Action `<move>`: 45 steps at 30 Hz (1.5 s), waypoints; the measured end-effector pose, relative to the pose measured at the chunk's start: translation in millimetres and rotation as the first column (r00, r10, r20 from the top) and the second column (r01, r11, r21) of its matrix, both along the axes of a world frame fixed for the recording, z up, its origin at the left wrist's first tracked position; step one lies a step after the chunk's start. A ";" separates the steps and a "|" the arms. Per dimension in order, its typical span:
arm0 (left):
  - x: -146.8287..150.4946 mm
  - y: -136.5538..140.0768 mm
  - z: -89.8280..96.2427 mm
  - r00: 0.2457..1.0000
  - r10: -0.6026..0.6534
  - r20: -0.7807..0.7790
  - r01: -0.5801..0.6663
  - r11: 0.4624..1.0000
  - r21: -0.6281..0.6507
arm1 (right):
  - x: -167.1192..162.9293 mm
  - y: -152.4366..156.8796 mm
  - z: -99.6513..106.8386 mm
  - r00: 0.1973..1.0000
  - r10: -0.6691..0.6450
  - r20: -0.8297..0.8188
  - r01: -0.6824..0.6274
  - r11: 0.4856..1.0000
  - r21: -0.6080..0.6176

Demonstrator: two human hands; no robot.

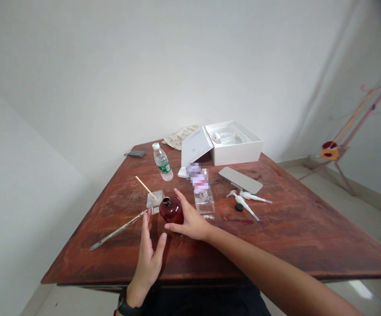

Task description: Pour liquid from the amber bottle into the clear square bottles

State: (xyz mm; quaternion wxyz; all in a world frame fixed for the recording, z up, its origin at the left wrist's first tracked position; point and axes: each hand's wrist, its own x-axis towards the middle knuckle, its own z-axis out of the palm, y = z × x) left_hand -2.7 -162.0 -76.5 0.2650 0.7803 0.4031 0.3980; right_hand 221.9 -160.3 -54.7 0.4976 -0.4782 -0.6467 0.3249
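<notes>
A dark reddish-brown glass bottle (171, 211) with an uncapped neck is tilted a little, its mouth toward the left. My right hand (190, 219) grips it from the right, thumb in front and fingers behind. To the left of the bottle, my left hand (151, 250) is open, fingers stretched and thumb apart, holding nothing. Just behind the bottle lies a clear plastic container (155, 199) with a thin wooden stick (144, 186) across it. Right of the bottle stands a clear square bottle (204, 202). Small wet drops show on the table by my right hand.
On the wooden table (275, 237) are two white pump heads (246, 206), a black cap (239, 207), a silver flat case (240, 180) and a wrapped stick (119, 230). Farther back stand a water bottle (162, 162) and an opened white box (238, 151).
</notes>
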 end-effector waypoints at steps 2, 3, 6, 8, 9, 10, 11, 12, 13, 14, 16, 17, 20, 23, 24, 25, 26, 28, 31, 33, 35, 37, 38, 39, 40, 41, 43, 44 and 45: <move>4.6 -5.6 -5.7 1.000 0.017 -0.005 -0.017 1.000 0.015 | -0.4 -0.4 -0.1 1.000 0.005 0.007 -0.005 1.000 -0.015; 6.2 -7.2 -6.8 1.000 0.029 0.002 -0.029 0.999 0.034 | -0.8 -0.7 -0.4 1.000 0.006 0.008 -0.006 1.000 -0.020; 8.3 -8.4 -6.4 0.997 0.060 0.042 -0.064 0.994 0.085 | -2.3 -0.9 -2.3 1.000 0.007 0.001 -0.007 1.000 -0.022; 8.7 -7.2 -6.4 0.998 0.052 0.038 -0.055 0.994 0.094 | -3.0 -0.3 -4.5 1.000 0.010 -0.006 -0.010 1.000 -0.017; 8.8 -6.1 -7.0 0.999 0.044 0.027 -0.046 0.994 0.101 | -3.2 0.2 -5.7 1.000 0.010 -0.009 -0.010 1.000 -0.014; 8.9 -4.9 -8.1 0.999 0.034 0.016 -0.036 0.993 0.117 | -3.4 0.8 -7.0 1.000 0.008 -0.011 -0.008 1.000 -0.012; 8.9 -3.6 -9.3 1.000 0.026 0.005 -0.026 0.990 0.140 | -3.6 1.4 -8.2 1.000 0.005 -0.013 -0.005 1.000 -0.009; 8.9 -2.2 -10.7 1.000 0.019 -0.004 -0.018 0.986 0.167 | -3.7 2.1 -9.4 1.000 0.001 -0.014 -0.001 1.000 -0.004; 8.9 -0.9 -11.8 1.000 0.015 -0.009 -0.012 0.981 0.195 | -3.9 2.7 -10.3 1.000 -0.002 -0.016 0.002 1.000 0.003; 8.7 0.3 -12.6 1.000 0.011 -0.011 -0.008 0.976 0.219 | -4.0 3.2 -11.0 1.000 -0.006 -0.017 0.006 1.000 0.012; 8.3 2.4 -13.2 1.000 0.002 -0.010 0.001 0.970 0.245 | -4.2 4.0 -11.5 1.000 -0.011 -0.014 0.011 1.000 0.027; 8.0 3.2 -13.1 1.000 0.000 -0.006 0.001 0.967 0.253 | -4.2 4.2 -11.4 1.000 -0.014 -0.010 0.015 0.999 0.030; 8.0 4.4 -12.0 1.000 -0.010 0.005 0.008 0.965 0.262 | -4.2 4.6 -10.1 1.000 -0.019 0.002 0.019 0.999 0.033; 9.5 3.4 -11.2 1.000 -0.013 0.018 0.008 0.970 0.242 | -4.4 5.1 -9.4 1.000 -0.009 -0.003 0.009 0.999 0.036; 10.2 2.5 -10.8 0.999 -0.011 0.031 0.004 0.973 0.229 | -4.6 5.4 -9.5 1.000 -0.004 -0.006 0.005 0.999 0.039; 10.9 1.5 -10.4 0.999 -0.008 0.049 -0.002 0.977 0.215 | -4.7 5.7 -9.8 1.000 0.000 -0.010 0.000 0.999 0.042; 11.4 0.4 -9.9 0.997 -0.005 0.076 -0.011 0.979 0.202 | -4.9 6.0 -10.1 1.000 0.004 -0.014 -0.003 0.999 0.045; 11.7 -1.5 -8.4 0.987 0.011 0.159 -0.041 0.981 0.189 | -5.3 6.5 -10.8 1.000 0.009 -0.025 -0.008 0.999 0.050; 9.8 -2.9 -6.0 0.962 0.051 0.269 -0.106 0.975 0.195 | -5.6 6.8 -11.2 0.999 0.010 -0.042 -0.007 0.999 0.048; 7.8 -3.1 -5.1 0.955 0.069 0.290 -0.129 0.972 0.196 | -5.6 6.7 -11.1 0.999 0.007 -0.043 -0.005 0.999 0.043; 6.3 -3.1 -4.8 0.955 0.075 0.287 -0.134 0.972 0.192 | -5.4 6.4 -11.1 0.999 0.005 -0.035 -0.003 0.999 0.038; 5.6 -3.0 -5.0 0.956 0.076 0.285 -0.133 0.973 0.189 | -5.1 6.3 -11.3 0.999 0.003 -0.032 -0.002 0.999 0.043; 5.7 -3.0 -5.2 0.956 0.075 0.284 -0.132 0.973 0.187 | -5.0 6.4 -11.5 0.999 0.004 -0.033 -0.002 0.999 0.050; 5.8 -2.9 -5.4 0.956 0.074 0.283 -0.130 0.974 0.183 | -4.8 6.4 -11.7 0.999 0.005 -0.033 -0.004 0.998 0.056; 6.1 -2.7 -5.6 0.957 0.072 0.282 -0.126 0.976 0.178 | -4.7 6.6 -11.8 0.999 0.009 -0.031 -0.007 0.998 0.062; 6.4 -2.5 -5.7 0.958 0.069 0.279 -0.120 0.978 0.172 | -4.7 6.7 -11.7 1.000 0.012 -0.028 -0.011 0.998 0.065; 7.0 -1.9 -5.7 0.960 0.061 0.272 -0.107 0.982 0.157 | -4.5 6.9 -11.3 1.000 0.017 -0.023 -0.016 0.998 0.064; 7.2 -1.7 -5.4 0.962 0.057 0.268 -0.100 0.984 0.149 | -4.5 7.0 -10.9 1.000 0.018 -0.022 -0.016 0.998 0.062; 7.4 -1.5 -5.0 0.963 0.052 0.264 -0.092 0.986 0.142 | -4.5 7.0 -10.5 1.000 0.017 -0.023 -0.016 0.998 0.061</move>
